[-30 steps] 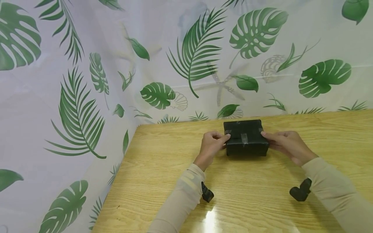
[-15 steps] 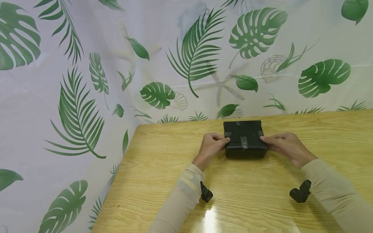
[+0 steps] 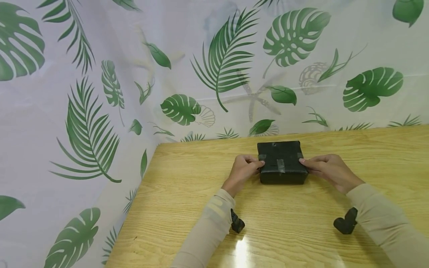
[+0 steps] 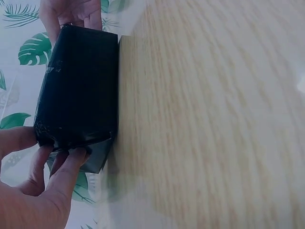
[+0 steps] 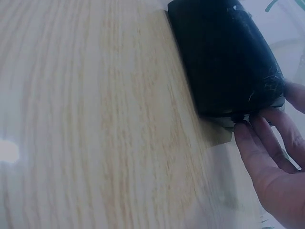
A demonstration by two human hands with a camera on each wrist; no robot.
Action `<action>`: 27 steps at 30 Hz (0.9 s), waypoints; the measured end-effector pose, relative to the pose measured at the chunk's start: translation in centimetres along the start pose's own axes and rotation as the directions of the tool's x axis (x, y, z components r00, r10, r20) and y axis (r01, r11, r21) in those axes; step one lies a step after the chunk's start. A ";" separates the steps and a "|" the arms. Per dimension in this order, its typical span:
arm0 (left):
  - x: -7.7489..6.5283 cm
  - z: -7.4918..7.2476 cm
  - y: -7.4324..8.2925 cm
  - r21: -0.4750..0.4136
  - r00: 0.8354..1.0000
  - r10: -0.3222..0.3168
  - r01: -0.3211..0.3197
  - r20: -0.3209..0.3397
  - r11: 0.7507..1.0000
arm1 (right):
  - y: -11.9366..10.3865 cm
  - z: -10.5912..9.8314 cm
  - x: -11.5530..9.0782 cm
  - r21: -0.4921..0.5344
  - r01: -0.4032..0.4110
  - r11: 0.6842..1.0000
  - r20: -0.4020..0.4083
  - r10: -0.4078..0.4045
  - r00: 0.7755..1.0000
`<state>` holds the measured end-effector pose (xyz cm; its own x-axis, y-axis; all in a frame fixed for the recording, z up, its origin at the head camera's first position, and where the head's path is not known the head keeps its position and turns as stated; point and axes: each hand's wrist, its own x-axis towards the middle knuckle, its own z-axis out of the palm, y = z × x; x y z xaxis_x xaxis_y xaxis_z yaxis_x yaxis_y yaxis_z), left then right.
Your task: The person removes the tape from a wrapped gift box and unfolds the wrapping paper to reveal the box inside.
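A black box (image 3: 281,150) with strips of clear tape on its top sits near the back of the wooden table. My left hand (image 3: 242,172) grips its left end, thumb on the top edge and fingers against the end face. At the opposite end my right hand (image 3: 331,171) holds it the same way, thumb on top. In the left wrist view the long front face of the box (image 4: 83,86) shows, with fingertips (image 4: 76,155) against the end flap. The right wrist view shows the other end of the box (image 5: 224,57) with fingers (image 5: 248,138) pressed against it.
The wood-grain table (image 3: 187,193) runs back to a white curtain (image 3: 134,93) printed with green leaves, at the back and left. A black wrist mount (image 3: 237,222) hangs by the left sleeve, another black mount (image 3: 346,222) by the right.
The box has come slightly toward me and its top has tipped level, showing more of the top and less of the front. Both hands have moved down a little with it.
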<state>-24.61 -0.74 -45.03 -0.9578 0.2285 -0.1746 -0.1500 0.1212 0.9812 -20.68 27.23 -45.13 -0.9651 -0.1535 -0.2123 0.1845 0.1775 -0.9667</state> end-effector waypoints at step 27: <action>-0.3 -0.3 3.7 0.760 0.884 0.439 -0.396 0.162 0.516 | -2.2 0.1 -0.5 -0.414 0.111 0.903 -0.144 -0.185 0.972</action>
<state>-24.96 -0.69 -41.35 -0.8725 0.4117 0.2631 0.4879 0.7062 0.5131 -20.61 26.78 -42.88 -0.9991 -0.0425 -0.0069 -0.0174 0.5462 -0.8375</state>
